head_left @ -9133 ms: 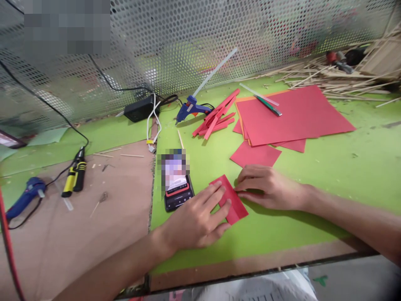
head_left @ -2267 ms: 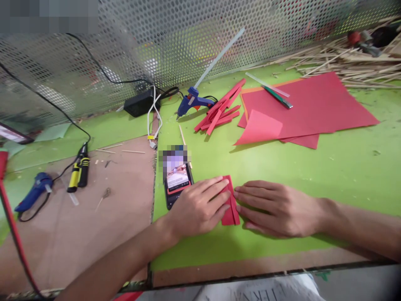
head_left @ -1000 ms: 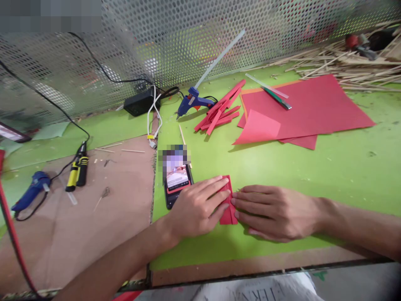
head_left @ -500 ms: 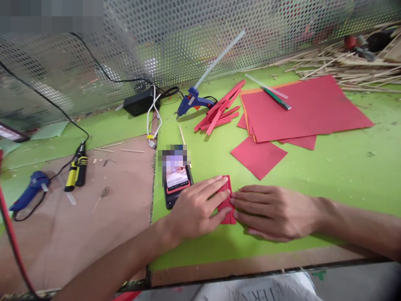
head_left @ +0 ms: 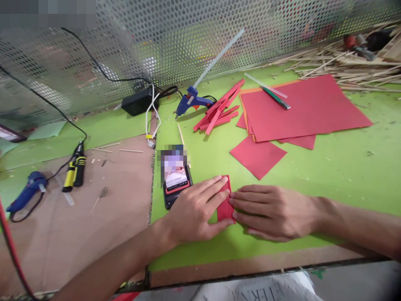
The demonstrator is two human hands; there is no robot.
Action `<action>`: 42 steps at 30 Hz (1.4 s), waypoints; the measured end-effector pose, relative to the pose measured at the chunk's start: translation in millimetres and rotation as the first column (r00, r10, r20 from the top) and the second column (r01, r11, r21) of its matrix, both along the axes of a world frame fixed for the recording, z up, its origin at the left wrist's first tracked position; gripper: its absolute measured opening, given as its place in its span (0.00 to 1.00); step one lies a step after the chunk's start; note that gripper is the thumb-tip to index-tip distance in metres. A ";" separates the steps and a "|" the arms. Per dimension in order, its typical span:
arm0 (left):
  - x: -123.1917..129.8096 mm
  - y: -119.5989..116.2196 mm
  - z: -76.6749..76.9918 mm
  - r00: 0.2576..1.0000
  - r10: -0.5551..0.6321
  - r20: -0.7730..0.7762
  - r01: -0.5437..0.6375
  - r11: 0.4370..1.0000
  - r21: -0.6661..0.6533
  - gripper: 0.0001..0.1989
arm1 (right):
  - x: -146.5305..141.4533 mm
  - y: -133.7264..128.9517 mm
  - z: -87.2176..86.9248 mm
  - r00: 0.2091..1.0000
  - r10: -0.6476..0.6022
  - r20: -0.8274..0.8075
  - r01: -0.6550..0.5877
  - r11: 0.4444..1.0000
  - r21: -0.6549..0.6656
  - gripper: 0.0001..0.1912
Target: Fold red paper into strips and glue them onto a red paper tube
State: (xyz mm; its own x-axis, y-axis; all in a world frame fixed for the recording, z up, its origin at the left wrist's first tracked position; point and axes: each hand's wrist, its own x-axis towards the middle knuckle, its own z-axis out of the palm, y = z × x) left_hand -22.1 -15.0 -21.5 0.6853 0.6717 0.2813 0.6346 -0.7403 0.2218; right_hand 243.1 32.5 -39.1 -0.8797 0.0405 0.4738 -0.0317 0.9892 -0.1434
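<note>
Where the green mat [head_left: 313, 167] covers the table, a perforated metal screen [head_left: 188, 37] closes off the far side, and a brown cardboard patch [head_left: 94, 217] lies to the left of the mat. The near table edge [head_left: 250, 274] runs just below both forearms. Bare mat stretches to the right of the hands, well clear of other things.

Behind the hands lie a small red paper square [head_left: 257, 155], a stack of large red sheets [head_left: 300, 108] with a pen [head_left: 275, 98] on top, a heap of red strips [head_left: 219, 113] and a blue glue gun [head_left: 191, 102]. Wooden sticks [head_left: 344, 62] pile up at the far right. A phone [head_left: 175, 184] lies just left of the hands. On the cardboard rest a yellow and black tool [head_left: 74, 173] and a second blue glue gun [head_left: 26, 194].

The folded red paper [head_left: 225, 205] lies flat on the mat between the two hands. The left hand [head_left: 196, 211] presses it down with flat, spread fingers, its grip not closed around anything. The right hand [head_left: 272, 211] also lies flat, fingertips against the paper's right edge, grip likewise uncurled.
</note>
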 end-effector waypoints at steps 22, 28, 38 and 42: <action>-0.9 -1.9 -3.6 0.999 -0.023 -0.044 0.024 0.999 0.027 0.31 | -1.8 2.5 0.1 1.000 0.021 0.016 -0.021 1.000 -0.019 0.17; -1.0 -0.9 -2.0 0.998 -0.017 -0.056 0.017 1.000 0.010 0.31 | -1.3 2.9 1.0 0.998 -0.058 -0.029 0.058 0.998 0.008 0.15; -1.8 -0.3 -2.8 0.998 -0.029 -0.052 0.031 0.999 0.028 0.32 | -3.3 5.2 2.2 0.995 -0.104 0.008 0.104 0.994 -0.037 0.15; -1.8 -0.5 -2.2 0.998 -0.028 -0.054 0.029 1.000 0.012 0.32 | -3.8 5.6 2.9 0.992 -0.119 0.030 0.120 0.992 -0.045 0.15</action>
State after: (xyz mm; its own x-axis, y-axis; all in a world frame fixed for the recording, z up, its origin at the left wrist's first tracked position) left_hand -23.9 -15.6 -23.7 0.7185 0.6482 0.2522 0.6239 -0.7609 0.1784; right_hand 239.3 38.2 -36.2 -0.8796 0.1673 0.4453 0.0906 0.9779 -0.1884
